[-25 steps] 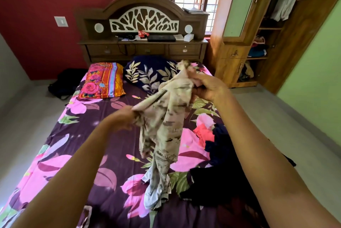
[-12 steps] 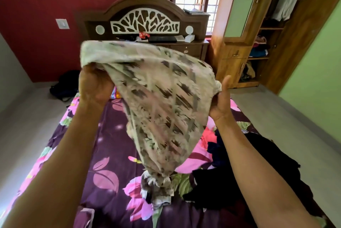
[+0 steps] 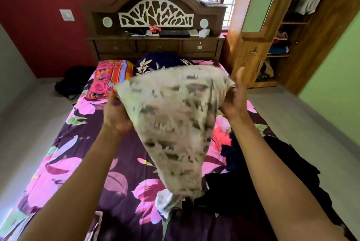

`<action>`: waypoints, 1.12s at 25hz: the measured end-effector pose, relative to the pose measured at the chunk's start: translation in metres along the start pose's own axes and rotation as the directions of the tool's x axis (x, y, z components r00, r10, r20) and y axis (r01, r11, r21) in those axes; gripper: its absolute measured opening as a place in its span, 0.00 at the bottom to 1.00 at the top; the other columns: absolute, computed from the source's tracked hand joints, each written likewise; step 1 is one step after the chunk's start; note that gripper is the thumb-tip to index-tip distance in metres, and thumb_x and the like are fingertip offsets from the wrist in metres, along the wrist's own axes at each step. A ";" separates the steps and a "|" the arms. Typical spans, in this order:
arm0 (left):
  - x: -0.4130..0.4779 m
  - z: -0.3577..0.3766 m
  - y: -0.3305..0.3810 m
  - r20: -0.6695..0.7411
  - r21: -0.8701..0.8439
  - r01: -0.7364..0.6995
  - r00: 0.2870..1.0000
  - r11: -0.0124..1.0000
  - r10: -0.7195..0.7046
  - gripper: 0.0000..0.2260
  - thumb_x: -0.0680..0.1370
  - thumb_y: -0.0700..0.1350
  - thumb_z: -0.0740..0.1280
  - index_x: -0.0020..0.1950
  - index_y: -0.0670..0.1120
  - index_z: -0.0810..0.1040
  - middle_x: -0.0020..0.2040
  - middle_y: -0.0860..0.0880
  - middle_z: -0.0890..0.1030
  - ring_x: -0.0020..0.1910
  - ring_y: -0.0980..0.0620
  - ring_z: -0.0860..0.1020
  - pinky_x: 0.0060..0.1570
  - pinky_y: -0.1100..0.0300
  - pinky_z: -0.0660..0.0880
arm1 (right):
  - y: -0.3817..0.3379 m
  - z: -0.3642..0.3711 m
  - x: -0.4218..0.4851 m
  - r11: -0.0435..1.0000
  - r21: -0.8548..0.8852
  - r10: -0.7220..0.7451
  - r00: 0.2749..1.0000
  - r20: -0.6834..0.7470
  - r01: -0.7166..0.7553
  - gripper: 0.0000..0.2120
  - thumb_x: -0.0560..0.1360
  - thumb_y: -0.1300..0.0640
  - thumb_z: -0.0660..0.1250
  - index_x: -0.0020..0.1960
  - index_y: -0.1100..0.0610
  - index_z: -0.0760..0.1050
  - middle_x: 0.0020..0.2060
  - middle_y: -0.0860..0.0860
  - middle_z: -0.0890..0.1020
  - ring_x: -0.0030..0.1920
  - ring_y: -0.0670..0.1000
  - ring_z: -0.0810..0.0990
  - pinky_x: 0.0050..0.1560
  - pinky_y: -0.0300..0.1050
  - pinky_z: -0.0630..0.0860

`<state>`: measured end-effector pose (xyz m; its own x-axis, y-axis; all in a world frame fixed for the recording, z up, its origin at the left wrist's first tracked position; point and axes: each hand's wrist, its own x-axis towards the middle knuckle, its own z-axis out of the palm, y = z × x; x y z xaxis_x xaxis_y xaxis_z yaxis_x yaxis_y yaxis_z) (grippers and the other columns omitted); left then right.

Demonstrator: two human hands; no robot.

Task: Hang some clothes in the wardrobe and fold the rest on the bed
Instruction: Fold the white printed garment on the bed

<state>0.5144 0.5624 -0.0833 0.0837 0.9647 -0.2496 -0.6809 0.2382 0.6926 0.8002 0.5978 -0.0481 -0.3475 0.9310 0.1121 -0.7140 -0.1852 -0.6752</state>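
Bag (image 3: 72,83): a black one is lying on the floor at the far left, beside the bed.
Switch (image 3: 66,15): it is sitting on the red wall, left of the headboard.
Bed (image 3: 64,164): it is wearing a purple sheet with big pink flowers and is running from the near edge of the view to the headboard.
Pillow (image 3: 109,77): it is lying at the head of the bed, orange and pink, just beside a navy pillow (image 3: 155,62).
Left hand (image 3: 116,116): it is gripping the garment's upper left edge, with the fingers tucked under the cloth.
Garment (image 3: 175,127): cream with dark print and blurred, it is hanging between both hands above the middle of the bed, narrowing downward, with its lower end reaching the sheet.
Headboard (image 3: 155,7): dark wood with a white cut-out panel, it is carrying small items on its shelf.
Right hand (image 3: 233,102): it is holding the garment's upper right corner, the thumb pointing up and the fingers hidden behind the cloth.
Dark clothes (image 3: 263,172): they are lying heaped on the bed's right side, under the right forearm.
Wardrobe (image 3: 251,49): it is standing open at the far right, with clothes hanging and stacked inside.
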 end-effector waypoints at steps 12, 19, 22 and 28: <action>0.035 -0.012 -0.001 0.085 -0.076 0.025 0.996 0.997 -0.018 0.27 0.79 0.49 0.48 0.52 0.32 0.80 0.55 0.34 0.80 0.56 0.41 0.78 0.59 0.55 0.72 | 0.009 -0.041 -0.006 0.993 -0.058 0.092 0.984 -0.155 -0.102 0.25 0.70 0.46 0.68 0.59 0.64 0.78 0.55 0.60 0.81 0.55 0.58 0.81 0.53 0.52 0.79; 0.025 -0.027 -0.024 0.138 0.465 0.218 0.940 0.858 -0.313 0.32 0.67 0.68 0.66 0.46 0.38 0.82 0.40 0.41 0.83 0.36 0.44 0.82 0.38 0.55 0.78 | 0.051 -0.058 -0.016 0.610 -0.479 0.507 0.775 -0.377 -0.631 0.16 0.76 0.48 0.64 0.47 0.62 0.77 0.35 0.54 0.83 0.34 0.49 0.82 0.36 0.43 0.80; 0.022 -0.023 0.006 0.281 -0.018 -0.060 0.958 0.998 0.062 0.19 0.65 0.55 0.74 0.49 0.44 0.84 0.47 0.44 0.84 0.47 0.46 0.83 0.47 0.52 0.80 | 0.033 -0.056 -0.014 0.948 -0.176 0.231 0.954 -0.190 -0.264 0.25 0.69 0.44 0.71 0.56 0.63 0.80 0.53 0.60 0.82 0.52 0.56 0.82 0.52 0.51 0.80; 0.017 -0.002 -0.039 0.131 0.633 0.080 0.969 0.770 -0.208 0.12 0.72 0.50 0.69 0.35 0.43 0.82 0.28 0.49 0.80 0.27 0.56 0.79 0.28 0.64 0.76 | 0.059 -0.049 -0.007 0.806 -0.270 0.455 0.844 -0.284 -0.526 0.38 0.72 0.30 0.57 0.62 0.63 0.77 0.55 0.61 0.80 0.57 0.59 0.78 0.61 0.54 0.73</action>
<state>0.5410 0.5687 -0.1163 0.3175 0.9004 -0.2974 -0.0568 0.3312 0.9419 0.7905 0.5956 -0.1240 -0.4457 0.7907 -0.4198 -0.2288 -0.5540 -0.8005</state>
